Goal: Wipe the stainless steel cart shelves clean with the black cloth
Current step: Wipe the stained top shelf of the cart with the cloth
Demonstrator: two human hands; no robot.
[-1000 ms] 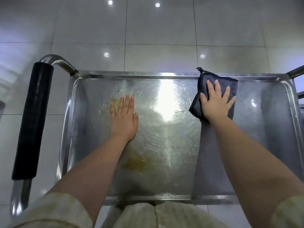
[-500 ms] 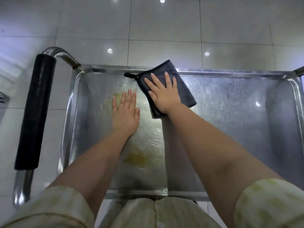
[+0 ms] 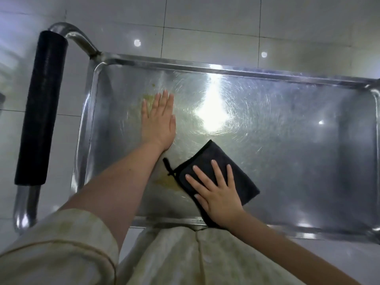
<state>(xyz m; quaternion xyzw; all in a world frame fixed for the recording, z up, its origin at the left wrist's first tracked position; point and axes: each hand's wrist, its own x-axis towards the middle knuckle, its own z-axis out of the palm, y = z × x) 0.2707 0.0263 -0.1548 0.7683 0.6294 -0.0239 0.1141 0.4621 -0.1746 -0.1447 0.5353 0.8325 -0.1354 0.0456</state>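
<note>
- While the right hand (image 3: 218,196) lies flat on top of the folded black fabric cloth (image 3: 213,159), its fingers (image 3: 216,171) are straight and spread wide, thumb out to the side, pressing the cloth down onto the metal.
- The cloth sits by the near edge of the rectangular stainless steel cart shelf (image 3: 298,145), left of the middle, turned like a diamond. Its near corner runs under the wrist and reaches the near rim.
- A small black hanging loop (image 3: 169,168) sticks out from the cloth's left corner.
- Just left of that corner, a yellowish-brown smear (image 3: 165,182) shows on the shelf, right against the cloth's edge.
- Over to the left hand (image 3: 158,124): palm down on the bare steel in the left half of the shelf, fingers (image 3: 164,100) straight and pressed together, pointing at the far edge, holding nothing.
- A fainter yellowish patch (image 3: 148,97) lies by those fingertips.
- A bright patch of glare (image 3: 212,114) lights up swirled scratch marks mid-shelf.
- Beyond the left edge, the curved steel push bar carries a black cylindrical foam grip (image 3: 41,95).
- A pale cream garment (image 3: 61,254) fills the bottom of the view, and glossy white floor tiles (image 3: 205,21) lie around the cart.
</note>
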